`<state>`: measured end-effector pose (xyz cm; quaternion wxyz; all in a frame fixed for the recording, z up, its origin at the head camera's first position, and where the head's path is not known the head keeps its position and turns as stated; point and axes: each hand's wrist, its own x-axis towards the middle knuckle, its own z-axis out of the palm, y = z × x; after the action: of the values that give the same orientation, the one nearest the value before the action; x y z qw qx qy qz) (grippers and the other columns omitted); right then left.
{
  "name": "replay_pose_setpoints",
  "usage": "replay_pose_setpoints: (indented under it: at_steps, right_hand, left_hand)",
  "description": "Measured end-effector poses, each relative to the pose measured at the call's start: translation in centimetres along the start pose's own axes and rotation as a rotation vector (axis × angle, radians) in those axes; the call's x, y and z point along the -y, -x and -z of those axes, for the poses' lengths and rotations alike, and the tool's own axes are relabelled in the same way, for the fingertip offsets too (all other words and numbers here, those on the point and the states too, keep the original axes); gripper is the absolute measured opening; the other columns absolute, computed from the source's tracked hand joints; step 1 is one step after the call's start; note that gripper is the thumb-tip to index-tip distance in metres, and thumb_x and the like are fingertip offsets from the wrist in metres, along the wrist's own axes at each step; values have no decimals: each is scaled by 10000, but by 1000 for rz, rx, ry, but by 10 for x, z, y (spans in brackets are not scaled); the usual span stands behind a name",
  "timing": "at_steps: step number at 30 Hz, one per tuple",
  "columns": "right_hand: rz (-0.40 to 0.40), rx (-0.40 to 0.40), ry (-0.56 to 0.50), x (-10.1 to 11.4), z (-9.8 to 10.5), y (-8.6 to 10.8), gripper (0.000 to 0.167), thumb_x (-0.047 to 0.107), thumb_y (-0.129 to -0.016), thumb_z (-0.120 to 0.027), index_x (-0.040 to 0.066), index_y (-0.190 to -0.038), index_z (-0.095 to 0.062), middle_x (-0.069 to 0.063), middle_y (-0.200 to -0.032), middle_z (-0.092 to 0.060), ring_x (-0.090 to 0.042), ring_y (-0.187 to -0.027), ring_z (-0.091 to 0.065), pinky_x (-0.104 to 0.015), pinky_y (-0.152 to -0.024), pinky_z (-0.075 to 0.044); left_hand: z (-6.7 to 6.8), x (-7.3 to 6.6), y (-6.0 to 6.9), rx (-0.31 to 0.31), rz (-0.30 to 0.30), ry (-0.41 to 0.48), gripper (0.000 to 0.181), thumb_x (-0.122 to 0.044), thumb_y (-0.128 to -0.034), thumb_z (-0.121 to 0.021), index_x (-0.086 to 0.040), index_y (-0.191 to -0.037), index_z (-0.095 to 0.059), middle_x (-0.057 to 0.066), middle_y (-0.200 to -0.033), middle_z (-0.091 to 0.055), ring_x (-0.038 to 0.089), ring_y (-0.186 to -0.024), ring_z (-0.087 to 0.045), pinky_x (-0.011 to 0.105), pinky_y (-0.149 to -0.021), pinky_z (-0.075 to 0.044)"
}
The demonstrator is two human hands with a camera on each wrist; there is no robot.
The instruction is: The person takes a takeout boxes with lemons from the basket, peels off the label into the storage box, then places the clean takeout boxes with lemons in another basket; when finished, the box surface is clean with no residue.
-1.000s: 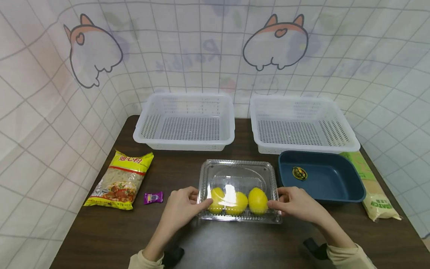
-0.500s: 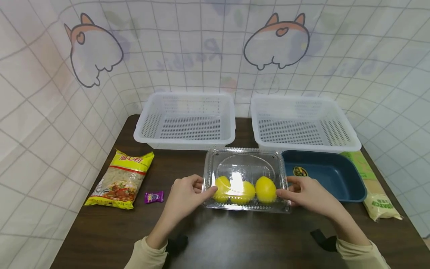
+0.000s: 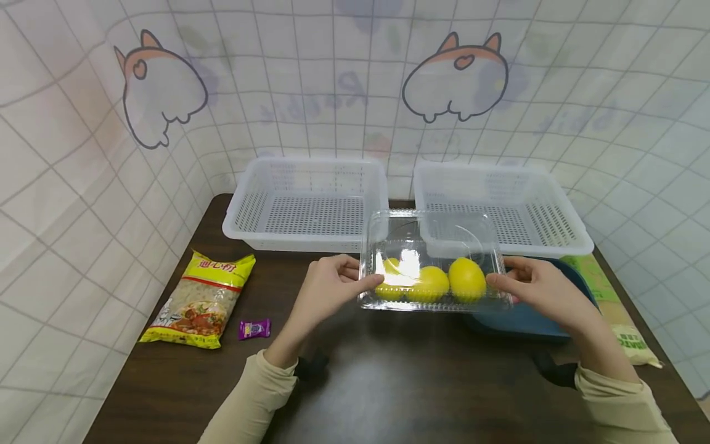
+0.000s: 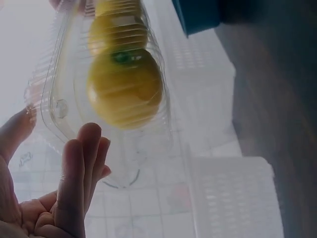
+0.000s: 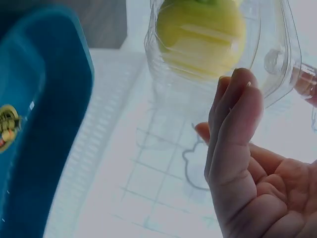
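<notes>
A clear plastic clamshell box [image 3: 435,237] is held up over the table, its near side filled with three yellow fruits [image 3: 467,280] that look like lemons. My left hand [image 3: 333,287] grips its left edge, thumb on top and fingers at the side and below. My right hand [image 3: 546,293] holds the right edge the same way. Through the wall in the left wrist view, one fruit [image 4: 126,89] shows a green stem end. The right wrist view has another fruit [image 5: 200,37] close above the fingers.
Two white perforated baskets [image 3: 305,243] [image 3: 579,237] stand at the back. A blue basin [image 3: 516,324], partly covered by my right hand, holds a small round badge [image 5: 7,128]. A pasta bag [image 3: 199,302] and purple packet [image 3: 254,328] lie left; a green-beige bag [image 3: 629,336] lies right.
Both hands have lifted the box with the fruits off the table and carried it away from me and to the right. It now overlaps the baskets and part of the basin in view.
</notes>
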<state>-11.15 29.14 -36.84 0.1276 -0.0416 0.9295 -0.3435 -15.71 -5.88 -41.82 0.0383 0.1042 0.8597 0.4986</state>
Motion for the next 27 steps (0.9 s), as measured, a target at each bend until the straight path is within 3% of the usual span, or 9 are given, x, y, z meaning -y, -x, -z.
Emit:
replay_pose_setpoints:
  at_steps: [4, 12, 19, 21, 23, 26, 27]
  right_hand:
    - [-10, 0, -16, -2, 15, -6, 749, 401, -1030, -496, -101, -1524, -241, -341, -1316, -574, -34, -781, -606, -248, -733, -529]
    - [-78, 25, -17, -2, 52, -23, 806, 441, -1038, -444, -142, -1522, -168, -374, -1471, -419, 130, -828, -570, -73, -753, -473]
    - [-113, 15, -98, -14, 80, -41, 819, 438, -1040, -444, -152, -1521, -141, -381, -1505, -361, 188, -840, -563, -48, -767, -510]
    - [-132, 8, -119, -18, 86, -45, 840, 442, -1031, -465, -155, -1520, -133, -300, -1403, -518, 172, -835, -579, -65, -771, -528]
    - [-160, 13, -145, -21, 88, -48, 876, 456, -1021, -483, -154, -1523, -104, -103, -1226, -649, 155, -814, -588, -82, -767, -538]
    - [-191, 3, -190, -24, 91, -55, 881, 455, -1011, -503, -150, -1524, -118, 227, -957, -603, 117, -750, -596, -102, -740, -546]
    - [-202, -1, -197, -24, 91, -57, 883, 463, -1008, -505, -147, -1524, -129, 254, -898, -594, 109, -729, -590, -100, -731, -543]
  left_hand:
    - [0, -10, -17, 22, -14, 41, 546, -479, -756, -823, -75, -1113, -735, 65, -1004, -786, 170, -917, -755, 331, -788, -607]
    - [-1, -30, -56, 103, -45, 82, 618, -484, -802, -778, -58, -1238, -677, 111, -1168, -747, 223, -1083, -721, 391, -895, -600]
    - [-13, -46, -92, 167, -58, 104, 663, -483, -829, -759, -41, -1303, -623, 123, -1213, -730, 229, -965, -749, 365, -892, -598]
    - [-20, -47, -101, 177, -47, 129, 676, -472, -823, -769, -33, -1314, -614, 130, -1231, -722, 217, -963, -748, 349, -881, -601]
    - [-26, -48, -108, 184, -26, 149, 687, -456, -823, -776, -30, -1333, -601, 132, -1257, -710, 215, -996, -741, 333, -873, -605]
    - [-34, -49, -117, 190, -17, 166, 642, -424, -839, -772, -13, -1307, -616, 139, -1258, -706, 220, -1033, -726, 320, -858, -609]
    - [-36, -50, -121, 191, -13, 154, 607, -425, -848, -764, -19, -1281, -632, 129, -1249, -709, 219, -1030, -722, 311, -853, -608]
